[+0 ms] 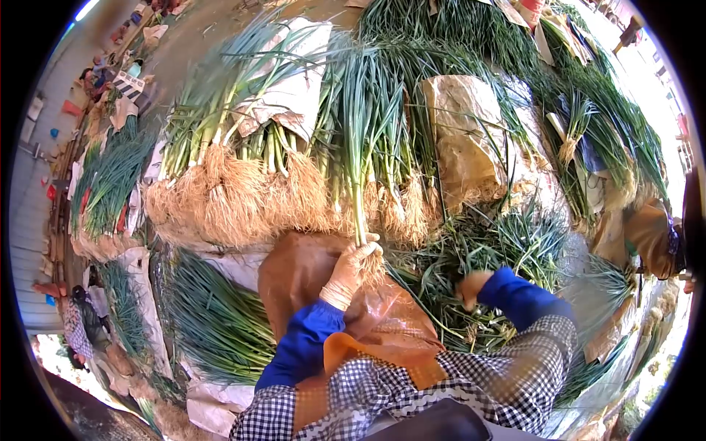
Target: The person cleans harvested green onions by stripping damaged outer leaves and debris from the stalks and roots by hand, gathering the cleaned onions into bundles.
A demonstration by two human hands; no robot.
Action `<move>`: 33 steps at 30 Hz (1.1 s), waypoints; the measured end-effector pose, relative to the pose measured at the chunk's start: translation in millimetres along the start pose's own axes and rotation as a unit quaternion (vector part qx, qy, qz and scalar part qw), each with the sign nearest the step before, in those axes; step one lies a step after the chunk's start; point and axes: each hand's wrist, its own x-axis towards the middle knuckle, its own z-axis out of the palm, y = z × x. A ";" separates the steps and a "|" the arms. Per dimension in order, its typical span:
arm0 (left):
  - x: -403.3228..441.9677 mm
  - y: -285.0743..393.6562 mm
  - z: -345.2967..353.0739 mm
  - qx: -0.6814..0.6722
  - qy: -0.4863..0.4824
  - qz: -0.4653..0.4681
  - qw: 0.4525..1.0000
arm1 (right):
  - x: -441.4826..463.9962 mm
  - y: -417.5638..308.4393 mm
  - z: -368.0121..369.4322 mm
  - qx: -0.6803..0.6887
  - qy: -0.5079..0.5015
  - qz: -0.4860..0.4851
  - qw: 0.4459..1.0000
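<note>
My left hand (351, 270) is closed round the root end of a green onion bunch (358, 169), whose leaves stretch away from me over the row behind. Pale stringy roots hang below its fingers, over the brown apron (301, 272) on my lap. To the right, my right hand (473, 289) is over a heap of loose green leaves (471, 250); it is blurred, and its fingers are too smeared to read. In front of me lies a row of green onions with tan roots (228, 195), leaves pointing away.
Brown paper sheets (463, 132) lie among the onions. More green onions (217, 316) lie at my left, and others (456, 22) at the far side. At the far left edge a person (77, 323) is partly visible beside a wall (33, 242).
</note>
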 end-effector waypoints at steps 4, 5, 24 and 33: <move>-1.0 0.3 6.1 -0.028 0.003 -0.005 1.000 | 17.5 -11.7 -143.5 0.147 0.486 0.066 0.859; -0.1 1.8 6.5 -0.036 0.001 -0.001 0.999 | 54.8 16.8 -163.3 0.140 0.515 0.114 0.838; 18.8 -69.4 68.0 -0.145 0.013 -0.110 0.983 | 8.9 -94.2 -18.8 0.670 0.371 -0.266 0.585; -6.6 -105.5 48.8 0.056 0.037 -0.086 0.994 | 41.5 -37.6 -43.5 0.467 0.482 -0.074 0.737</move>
